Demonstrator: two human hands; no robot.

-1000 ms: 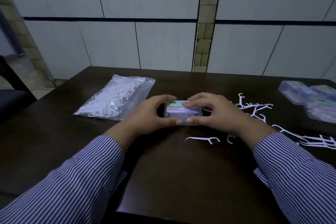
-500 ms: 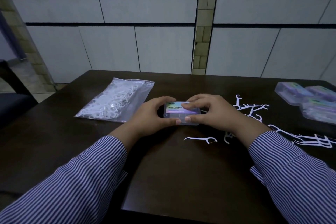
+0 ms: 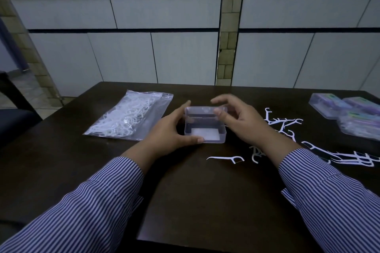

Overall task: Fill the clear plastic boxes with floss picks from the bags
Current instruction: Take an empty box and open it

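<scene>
Bag (image 3: pixel 131 117) of white floss picks lies flat at centre-left of the frame on the dark table (image 3: pixel 195 201), its long axis running from lower left to upper right, sealed end toward the far edge. Left hand (image 3: pixel 170 131), just right of the bag, grips the clear plastic box (image 3: pixel 205 127): thumb along the near lower-left corner, fingers curled around the far left side. Box sits at frame centre, resting on the table, long axis left to right, opening facing up; its lid stands raised along the far edge, and a pale patch shows through the bottom. No picks visible inside. Right hand (image 3: pixel 238 121) is at the box's upper right, thumb tip against the lid's right end, the other fingers loosely curved and spread above it; motion blur there, so cannot tell whether those fingers touch the lid. Single floss pick (image 3: pixel 226 158) lies below the box, handle pointing left, bow end to the right. Loose floss picks (image 3: pixel 281 123) are scattered right of the right wrist, pointing various ways, with a further row (image 3: pixel 349 158) at the right edge lying roughly left to right. Closed boxes (image 3: pixel 353 115) with coloured labels are grouped at the upper right of the table, touching one another. Striped sleeves (image 3: pixel 92 201) cover both forearms.
</scene>
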